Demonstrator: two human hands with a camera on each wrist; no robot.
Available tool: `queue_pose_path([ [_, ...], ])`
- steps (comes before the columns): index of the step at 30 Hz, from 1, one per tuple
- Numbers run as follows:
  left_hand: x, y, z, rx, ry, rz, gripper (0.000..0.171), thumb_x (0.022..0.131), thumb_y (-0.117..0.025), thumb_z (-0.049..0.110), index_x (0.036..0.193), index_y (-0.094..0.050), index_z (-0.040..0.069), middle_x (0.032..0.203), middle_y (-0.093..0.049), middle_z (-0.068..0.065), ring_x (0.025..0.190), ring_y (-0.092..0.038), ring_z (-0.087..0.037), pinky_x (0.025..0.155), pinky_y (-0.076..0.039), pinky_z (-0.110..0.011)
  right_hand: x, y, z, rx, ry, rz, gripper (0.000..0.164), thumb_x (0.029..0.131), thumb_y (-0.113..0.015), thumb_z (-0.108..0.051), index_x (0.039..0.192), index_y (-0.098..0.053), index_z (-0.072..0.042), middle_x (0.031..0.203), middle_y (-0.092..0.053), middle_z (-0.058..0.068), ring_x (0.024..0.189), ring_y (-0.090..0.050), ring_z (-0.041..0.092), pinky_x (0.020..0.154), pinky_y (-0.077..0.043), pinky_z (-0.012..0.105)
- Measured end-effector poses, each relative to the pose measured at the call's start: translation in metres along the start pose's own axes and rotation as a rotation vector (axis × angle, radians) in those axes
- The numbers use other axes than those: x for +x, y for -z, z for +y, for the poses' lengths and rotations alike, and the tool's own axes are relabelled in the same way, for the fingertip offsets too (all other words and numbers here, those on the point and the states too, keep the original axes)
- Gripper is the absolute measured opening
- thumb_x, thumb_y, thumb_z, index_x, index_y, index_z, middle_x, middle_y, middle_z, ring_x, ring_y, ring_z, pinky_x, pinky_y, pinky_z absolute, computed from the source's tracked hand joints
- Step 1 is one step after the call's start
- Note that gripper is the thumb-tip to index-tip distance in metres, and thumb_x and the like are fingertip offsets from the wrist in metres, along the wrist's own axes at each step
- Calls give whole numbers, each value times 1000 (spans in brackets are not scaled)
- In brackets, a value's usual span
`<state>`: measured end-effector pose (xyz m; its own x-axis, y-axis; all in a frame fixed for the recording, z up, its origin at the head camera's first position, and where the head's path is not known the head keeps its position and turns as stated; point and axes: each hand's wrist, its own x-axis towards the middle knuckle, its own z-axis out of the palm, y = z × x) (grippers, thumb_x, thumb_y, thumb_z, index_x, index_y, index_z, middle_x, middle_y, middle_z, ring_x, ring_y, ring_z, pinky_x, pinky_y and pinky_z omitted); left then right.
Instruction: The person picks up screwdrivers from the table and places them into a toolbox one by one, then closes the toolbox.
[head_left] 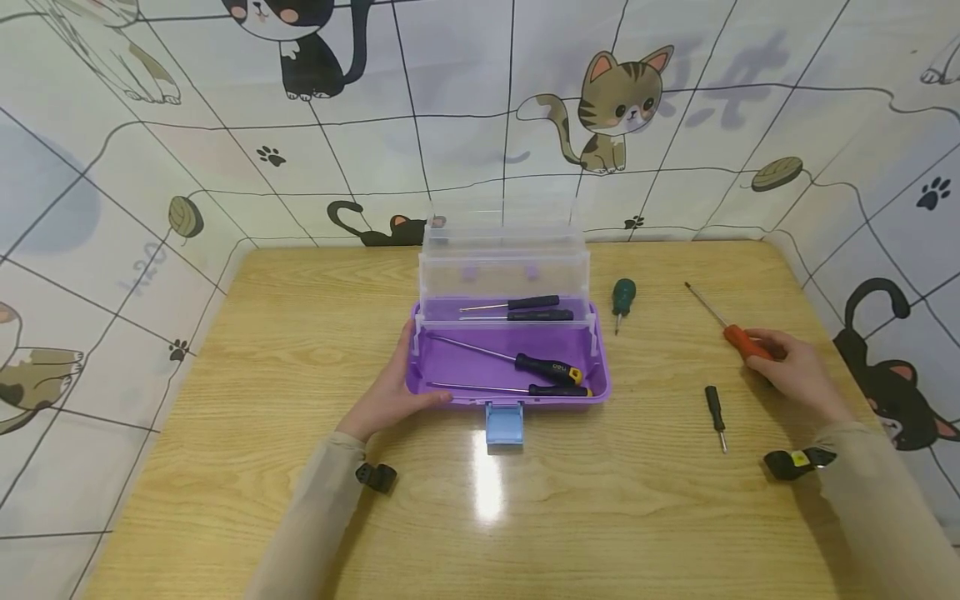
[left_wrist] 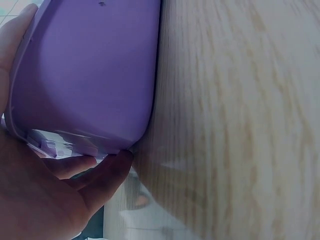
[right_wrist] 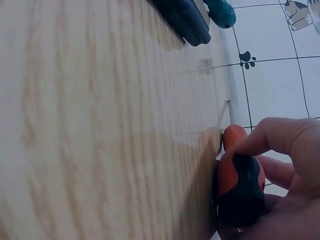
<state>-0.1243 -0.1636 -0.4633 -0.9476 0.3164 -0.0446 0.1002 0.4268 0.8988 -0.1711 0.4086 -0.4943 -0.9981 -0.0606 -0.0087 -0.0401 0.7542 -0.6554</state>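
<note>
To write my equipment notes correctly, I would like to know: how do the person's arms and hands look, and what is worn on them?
The left hand and right hand wear no gloves. The left sleeve and right sleeve are long, plain beige. A small black camera sits at each wrist; the right camera shows a yellow-green marking.

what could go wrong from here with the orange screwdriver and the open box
The orange screwdriver, gripped by the right hand, could knock the green screwdriver lying between it and the purple box. Its long shaft might catch the clear lid raised at the back. The right sleeve could brush the small loose screwdriver nearby.
</note>
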Motion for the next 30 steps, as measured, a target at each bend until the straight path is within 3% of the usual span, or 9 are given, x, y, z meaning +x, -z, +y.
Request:
queue_pose_path([
  [4,-4,2,19,-8,3,-10,120,76,-82,10,153,10,2,158,3,-21,144,-3,-36,114,-8,-52,-1,0,1,15,-11,17,44,94,-58,-8,132,-48,13,116,-54,38,83,-37,-17,65,-35,8],
  [8,-2,2,17,-15,-12,-9,121,75,-83,11,152,10,1,158,4,-23,144,-4,-38,114,-8,-54,-2,2,0,77,-66,21,48,96,-57,-13,137,-45,10,119,-56,19,89,-40,-10,68,-37,6],
  [12,2,0,-2,-12,-22,2,125,75,-85,15,154,12,9,159,4,-18,144,-3,-35,114,-7,-54,-2,2,-6,111,-111,17,50,97,-57,-16,139,-45,7,119,-52,4,90,-42,-2,66,-42,9],
  [15,6,-3,-18,6,-28,14,127,74,-85,17,154,13,18,160,4,-11,145,-4,-30,115,-8,-51,-3,2,-11,109,-104,16,49,97,-58,-17,138,-47,6,119,-53,5,88,-44,2,62,-43,13],
  [19,7,-4,-23,3,-49,21,128,73,-87,23,155,12,22,161,1,-10,145,-6,-29,115,-9,-51,-6,1,-15,115,-99,-1,49,97,-59,-21,138,-48,5,118,-53,3,89,-45,0,62,-44,14],
  [26,7,-5,-27,-16,-78,25,128,72,-87,27,155,11,23,161,1,-8,145,-7,-28,115,-10,-50,-10,2,-22,140,-68,-73,55,100,-54,-25,144,-40,3,134,-42,29,94,-43,-2,64,-46,14],
  [30,6,-5,-27,-24,-82,27,129,72,-87,25,155,11,23,161,1,-6,145,-8,-27,115,-10,-49,-12,3,-28,141,-67,-93,57,100,-55,-28,146,-38,0,138,-39,30,101,-39,-2,70,-40,10],
])
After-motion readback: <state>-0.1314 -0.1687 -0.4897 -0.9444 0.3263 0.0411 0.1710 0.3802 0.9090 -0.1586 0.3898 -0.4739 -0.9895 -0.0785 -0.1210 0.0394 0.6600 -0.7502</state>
